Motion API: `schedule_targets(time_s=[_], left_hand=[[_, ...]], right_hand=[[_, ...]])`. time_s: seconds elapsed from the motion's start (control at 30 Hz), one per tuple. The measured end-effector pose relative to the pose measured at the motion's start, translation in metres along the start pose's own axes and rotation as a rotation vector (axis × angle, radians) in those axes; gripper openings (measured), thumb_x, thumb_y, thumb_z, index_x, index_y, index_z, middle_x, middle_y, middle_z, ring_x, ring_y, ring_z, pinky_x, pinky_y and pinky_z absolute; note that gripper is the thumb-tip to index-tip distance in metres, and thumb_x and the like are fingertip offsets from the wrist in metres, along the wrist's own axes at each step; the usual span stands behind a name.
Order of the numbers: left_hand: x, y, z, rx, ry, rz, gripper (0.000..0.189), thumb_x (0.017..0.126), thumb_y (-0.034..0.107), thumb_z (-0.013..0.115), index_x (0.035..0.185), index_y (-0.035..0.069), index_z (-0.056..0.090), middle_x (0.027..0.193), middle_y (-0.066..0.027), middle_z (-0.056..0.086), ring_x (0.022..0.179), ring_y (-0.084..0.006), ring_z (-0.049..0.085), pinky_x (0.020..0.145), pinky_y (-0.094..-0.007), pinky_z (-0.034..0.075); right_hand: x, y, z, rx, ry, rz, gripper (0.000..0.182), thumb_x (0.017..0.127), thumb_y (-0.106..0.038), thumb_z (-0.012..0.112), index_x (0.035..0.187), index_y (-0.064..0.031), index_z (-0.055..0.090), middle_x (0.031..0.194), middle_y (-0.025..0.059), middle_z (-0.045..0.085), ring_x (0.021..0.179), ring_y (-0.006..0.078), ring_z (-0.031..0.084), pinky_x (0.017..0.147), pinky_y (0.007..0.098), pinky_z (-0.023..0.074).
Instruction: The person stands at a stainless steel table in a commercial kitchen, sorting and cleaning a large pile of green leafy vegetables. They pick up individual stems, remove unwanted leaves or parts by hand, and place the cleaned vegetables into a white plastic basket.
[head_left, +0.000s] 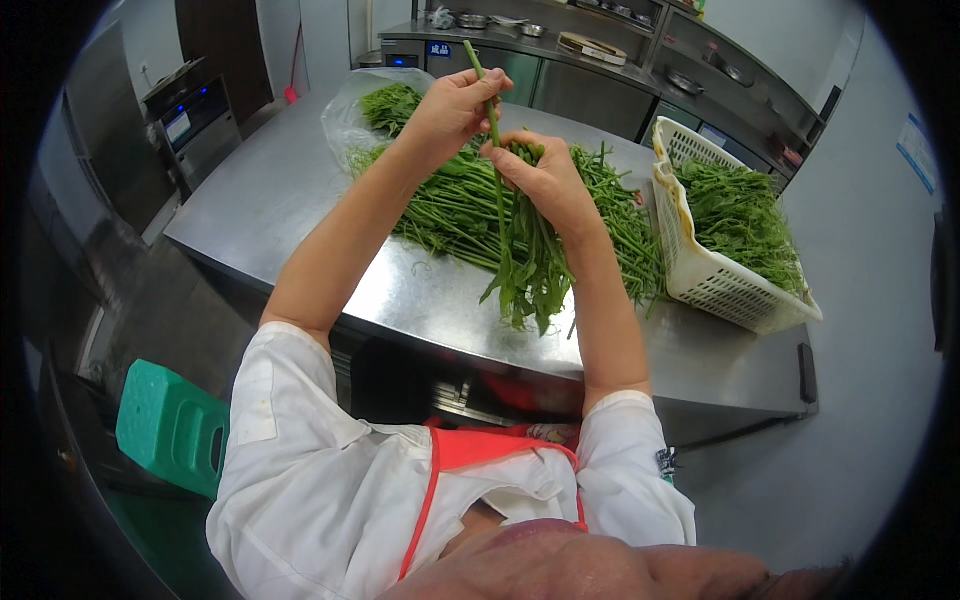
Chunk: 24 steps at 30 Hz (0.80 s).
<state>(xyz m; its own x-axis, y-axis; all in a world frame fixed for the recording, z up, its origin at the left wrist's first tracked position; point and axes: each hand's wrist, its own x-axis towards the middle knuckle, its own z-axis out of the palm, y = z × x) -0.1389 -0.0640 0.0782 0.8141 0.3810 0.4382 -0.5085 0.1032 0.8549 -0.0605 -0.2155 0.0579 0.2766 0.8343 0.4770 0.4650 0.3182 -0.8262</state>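
My left hand (461, 105) pinches the upper part of a single green stem (496, 176), which stands nearly upright. Closed around a bunch of leafy green stems (534, 247) is my right hand (544, 169); the cut ends show above its fingers and the leaves hang down over the table edge side. The single stem passes beside this bunch, close to the right thumb. Under and behind both hands, a wide heap of long green stems (450, 217) lies on the steel table (262, 202). More greens (390, 105) rest at a clear plastic bag (341, 112) behind my left forearm.
A white perforated basket (709, 281) of leafy greens (739, 214) stands tilted at the table's right end. A steel counter (585, 82) with metal bowls and a round board (592, 48) runs along the back. A green plastic stool (169, 427) is on the floor at lower left.
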Motion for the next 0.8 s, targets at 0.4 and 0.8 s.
schedule_targets(time_s=[0.4, 0.8], left_hand=[[0.014, -0.012, -0.001, -0.398, 0.269, 0.241, 0.02, 0.095, 0.021, 0.051, 0.089, 0.002, 0.054, 0.08, -0.0053, 0.053, 0.07, -0.0131, 0.052, 0.061, -0.0228, 0.045], [0.094, -0.089, -0.011, 1.066, -0.046, -0.282, 0.031, 0.088, 0.022, 0.06, 0.103, -0.005, 0.063, 0.103, -0.018, 0.062, 0.093, -0.0276, 0.063, 0.08, -0.0366, 0.051]], right_hand=[[-0.008, -0.019, -0.028, 0.1, 0.244, -0.151, 0.016, 0.081, -0.017, 0.055, 0.076, -0.0025, 0.061, 0.065, -0.0012, 0.052, 0.06, 0.007, 0.047, 0.056, 0.0202, 0.0358], [-0.068, -0.091, -0.061, 0.248, 0.679, -0.393, 0.015, 0.083, -0.013, 0.055, 0.081, 0.0019, 0.059, 0.064, 0.0041, 0.05, 0.057, 0.0084, 0.045, 0.053, 0.0188, 0.0329]])
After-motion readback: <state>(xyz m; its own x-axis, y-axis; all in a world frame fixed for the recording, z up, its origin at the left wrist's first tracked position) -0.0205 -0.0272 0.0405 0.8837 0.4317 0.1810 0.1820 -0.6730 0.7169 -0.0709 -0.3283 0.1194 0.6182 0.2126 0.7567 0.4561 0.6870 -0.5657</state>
